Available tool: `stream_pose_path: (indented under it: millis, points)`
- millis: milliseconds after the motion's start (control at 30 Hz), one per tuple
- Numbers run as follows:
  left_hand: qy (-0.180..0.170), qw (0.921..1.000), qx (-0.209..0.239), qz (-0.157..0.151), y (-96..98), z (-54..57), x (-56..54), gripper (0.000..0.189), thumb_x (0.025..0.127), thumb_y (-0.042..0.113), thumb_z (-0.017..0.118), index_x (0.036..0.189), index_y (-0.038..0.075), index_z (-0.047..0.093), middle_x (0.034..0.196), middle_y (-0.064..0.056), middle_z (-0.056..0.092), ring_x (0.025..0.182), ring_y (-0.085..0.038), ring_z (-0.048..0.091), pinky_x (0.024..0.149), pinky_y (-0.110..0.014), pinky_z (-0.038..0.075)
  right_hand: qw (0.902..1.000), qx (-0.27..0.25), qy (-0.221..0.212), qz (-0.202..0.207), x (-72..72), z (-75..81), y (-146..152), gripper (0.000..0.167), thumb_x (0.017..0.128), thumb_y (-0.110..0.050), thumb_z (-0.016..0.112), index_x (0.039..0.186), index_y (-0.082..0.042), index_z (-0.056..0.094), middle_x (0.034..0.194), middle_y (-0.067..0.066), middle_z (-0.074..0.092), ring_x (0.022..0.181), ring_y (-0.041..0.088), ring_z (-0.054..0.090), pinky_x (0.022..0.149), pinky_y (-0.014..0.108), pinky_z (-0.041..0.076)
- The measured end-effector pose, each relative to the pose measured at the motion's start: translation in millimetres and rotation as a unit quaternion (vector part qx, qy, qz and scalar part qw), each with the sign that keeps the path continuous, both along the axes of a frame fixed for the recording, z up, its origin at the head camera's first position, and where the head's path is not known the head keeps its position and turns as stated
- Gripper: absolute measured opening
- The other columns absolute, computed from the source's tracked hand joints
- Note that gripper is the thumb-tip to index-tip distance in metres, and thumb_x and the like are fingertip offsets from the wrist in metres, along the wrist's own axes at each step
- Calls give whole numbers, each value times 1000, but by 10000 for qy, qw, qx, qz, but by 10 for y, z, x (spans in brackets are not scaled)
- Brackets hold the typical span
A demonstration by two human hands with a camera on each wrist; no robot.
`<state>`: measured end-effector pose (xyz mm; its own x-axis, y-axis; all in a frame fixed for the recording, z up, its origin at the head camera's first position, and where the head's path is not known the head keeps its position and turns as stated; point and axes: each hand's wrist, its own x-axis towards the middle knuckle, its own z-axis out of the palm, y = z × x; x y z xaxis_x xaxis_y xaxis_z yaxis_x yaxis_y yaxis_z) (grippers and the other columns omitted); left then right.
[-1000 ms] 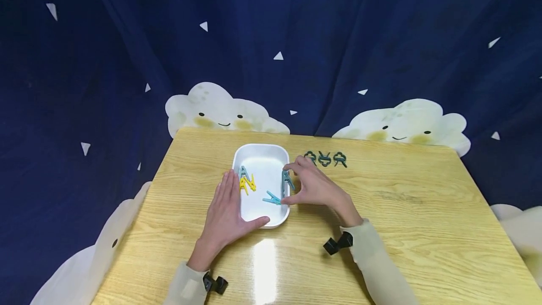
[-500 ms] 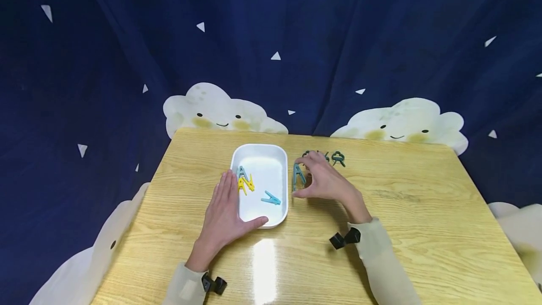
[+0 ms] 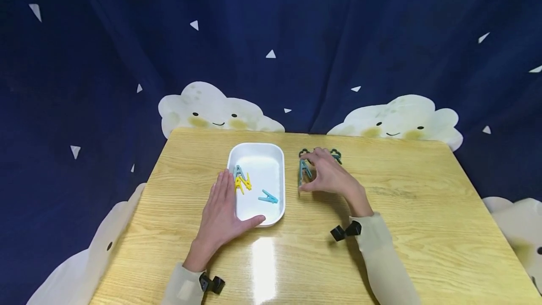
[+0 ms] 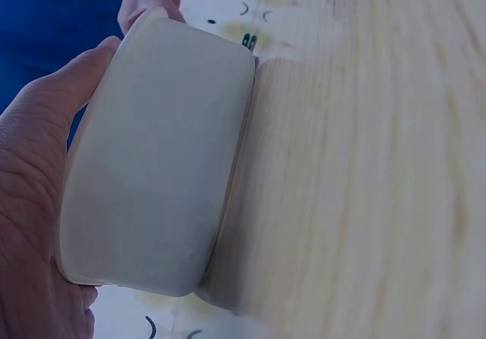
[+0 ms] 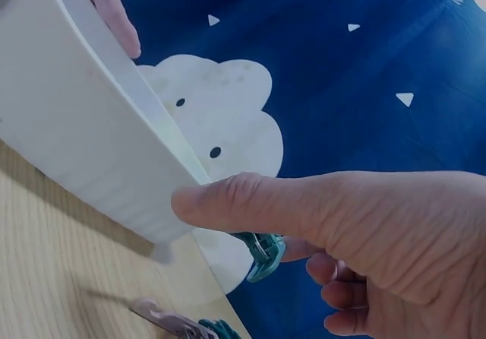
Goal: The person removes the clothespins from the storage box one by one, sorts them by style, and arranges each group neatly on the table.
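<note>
A white plastic tub (image 3: 277, 154) stands on the table. My left hand (image 3: 220, 215) lies along its left side, fingers straight and thumb stretched over the near rim. Inside the tub are a grey-teal clothespin (image 3: 239, 172), yellow clothespins (image 3: 247, 181) and a light-blue clothespin (image 3: 269, 196). To the right of the tub, my right hand (image 3: 332, 175) holds a teal clothespin (image 3: 304, 169) between thumb and fingers. In the right wrist view the thumb partly hides that teal clothespin (image 5: 266, 257).
Behind the right hand, several dark green clips (image 3: 336, 155) lie in a row, partly hidden. The wooden table (image 3: 423, 211) reaches back to a dark blue curtain (image 3: 271, 22) with white clouds. In the right wrist view a pinkish-grey clip (image 5: 171, 320) lies on the table.
My right hand has moved from the tub's right rim rightward and slightly away with the teal clothespin, now close to the dark green clips. The left hand stays at the tub.
</note>
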<state>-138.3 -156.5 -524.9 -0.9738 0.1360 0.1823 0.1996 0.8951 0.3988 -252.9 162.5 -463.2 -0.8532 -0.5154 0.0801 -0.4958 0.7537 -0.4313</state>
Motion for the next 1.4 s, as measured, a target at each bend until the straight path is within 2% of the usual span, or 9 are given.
stream_pose_path:
  millis: [100,267,433,600,733,967,1200,1400]
  points:
    - [31,10000,-19,-10,-2,5,-5,144,71,98,55,166,-1,10,176,-13,-1,162,-29,3,131,-47,13,9999,-15,-88,-113,-35,-6,49,90,65,-41,100,139,-3,64,117,18,61,105,30,48,90,47,50]
    - [48,10000,-4,-27,-6,5,-7,145,71,98,55,166,-1,10,175,-14,-1,162,-29,2,131,-47,13,9999,9,-71,-123,-83,-35,135,90,66,-37,100,139,-1,63,112,19,60,102,30,47,87,45,49]
    - [109,9999,-11,-34,-1,-8,-8,145,71,98,55,166,-2,10,175,-13,-3,162,-32,6,131,-47,13,9998,-14,-124,-126,-112,-77,208,91,66,-34,100,140,0,62,121,22,61,110,34,48,98,51,48]
    - [86,10000,34,-25,-4,-9,-7,146,70,98,56,166,-1,10,175,-13,-2,162,-32,5,130,-48,14,9996,-35,-237,-167,-148,-120,271,92,66,-34,100,142,-1,60,128,24,60,116,37,48,103,53,47]
    - [32,10000,48,-16,-7,-7,-7,146,70,98,56,166,-1,9,176,-12,-3,162,-30,3,131,-48,13,9992,-50,-317,-240,-169,-141,325,94,65,-34,101,142,-2,60,128,23,60,115,36,48,101,52,48]
    - [86,10000,-2,-26,-9,1,4,145,70,98,56,166,-2,10,175,-13,-3,162,-33,6,130,-49,13,9993,23,-293,-240,-209,-199,397,93,64,-35,101,141,-2,60,116,22,60,102,33,47,87,46,46]
    - [35,10000,-5,-1,-13,9,13,146,70,98,56,166,-1,9,175,-12,-4,162,-29,1,131,-48,12,9981,260,-432,-356,-217,-230,445,90,65,-39,100,137,-2,62,123,25,60,110,39,49,95,54,41]
    - [13,10000,-17,-6,-1,16,12,146,70,98,56,166,-2,10,175,-14,-3,162,-30,2,131,-47,12,9966,450,-522,-445,-236,-316,504,91,64,-43,99,138,-3,62,126,23,59,113,41,48,95,56,39]
